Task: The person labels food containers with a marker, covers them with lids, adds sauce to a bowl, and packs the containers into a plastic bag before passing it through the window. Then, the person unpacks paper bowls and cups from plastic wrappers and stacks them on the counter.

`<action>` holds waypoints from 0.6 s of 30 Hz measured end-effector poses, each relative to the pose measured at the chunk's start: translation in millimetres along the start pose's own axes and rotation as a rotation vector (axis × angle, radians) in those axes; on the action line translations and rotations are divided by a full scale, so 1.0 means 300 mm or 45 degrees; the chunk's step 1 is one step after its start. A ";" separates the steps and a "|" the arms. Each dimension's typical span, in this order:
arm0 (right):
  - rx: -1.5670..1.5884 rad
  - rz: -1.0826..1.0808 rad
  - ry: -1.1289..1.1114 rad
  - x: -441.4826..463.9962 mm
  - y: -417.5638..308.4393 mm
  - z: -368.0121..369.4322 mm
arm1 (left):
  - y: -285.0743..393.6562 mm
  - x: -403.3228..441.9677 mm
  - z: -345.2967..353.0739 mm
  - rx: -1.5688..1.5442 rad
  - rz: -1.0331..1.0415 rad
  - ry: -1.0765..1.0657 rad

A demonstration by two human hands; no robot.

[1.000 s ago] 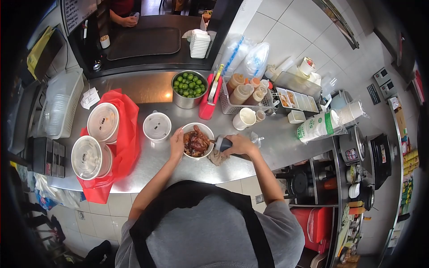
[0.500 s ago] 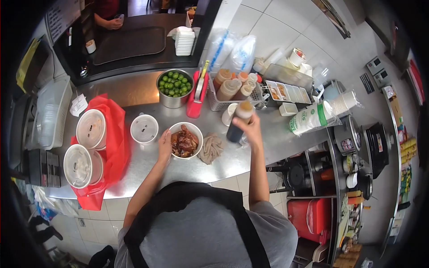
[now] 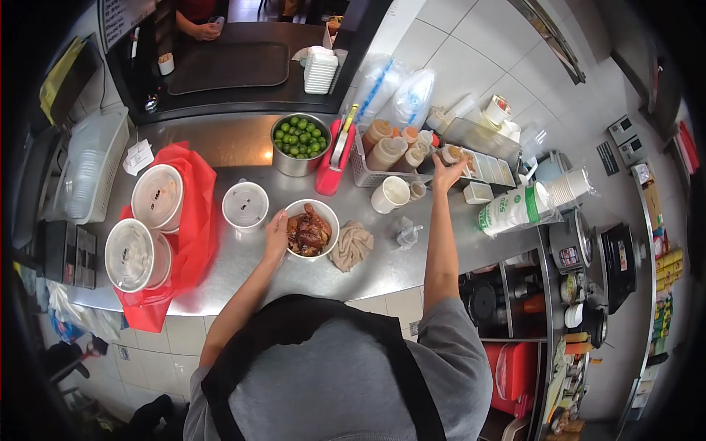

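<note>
My left hand [image 3: 276,234] grips the left rim of a white bowl [image 3: 334,230] that holds glazed brown meat [image 3: 309,231]. Farther right, my right hand [image 3: 448,172] is closed around a sauce bottle [image 3: 451,153], at the right end of a basket [image 3: 368,176] of squeeze bottles. A crumpled beige cloth [image 3: 352,248] lies just right of the bowl. To the bowl's left stands a lidded round container [image 3: 245,205]. Behind the cloth is an open white cup [image 3: 390,194].
A metal pot [image 3: 296,165] of green limes and a pink tape dispenser [image 3: 329,173] stand behind the bowl. Lidded tubs [image 3: 137,253] rest on a red bag [image 3: 194,213] at left. Wrapped cups [image 3: 515,208] lie right. Beyond the counter, a person's hand [image 3: 207,31] holds a cup.
My right hand has carried the dark bottle away from the bowl, rightward and back to the basket's right end. My left hand stays on the bowl. The whole view has shifted a little.
</note>
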State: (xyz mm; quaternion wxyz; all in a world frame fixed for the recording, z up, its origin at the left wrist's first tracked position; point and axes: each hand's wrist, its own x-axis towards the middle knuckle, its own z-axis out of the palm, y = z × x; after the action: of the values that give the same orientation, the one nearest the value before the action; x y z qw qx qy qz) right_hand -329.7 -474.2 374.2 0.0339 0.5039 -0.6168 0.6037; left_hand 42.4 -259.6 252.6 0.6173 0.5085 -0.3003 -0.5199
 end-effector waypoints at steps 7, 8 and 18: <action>-0.516 0.273 -0.040 -0.119 0.080 0.073 | -0.009 -0.002 -0.010 0.034 0.050 -0.010; -0.575 0.194 0.043 -0.123 0.085 0.088 | 0.002 -0.010 -0.013 0.065 0.065 0.012; -0.024 0.022 -1.692 -0.483 -0.184 -0.159 | 0.114 0.017 -0.023 0.529 0.072 -0.101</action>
State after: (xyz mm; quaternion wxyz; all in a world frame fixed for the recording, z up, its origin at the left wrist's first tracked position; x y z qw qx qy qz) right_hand -249.0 -339.8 332.0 -0.3540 0.7637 -0.5159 0.1594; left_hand 61.5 -264.1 281.8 0.5013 0.5954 -0.4391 -0.4487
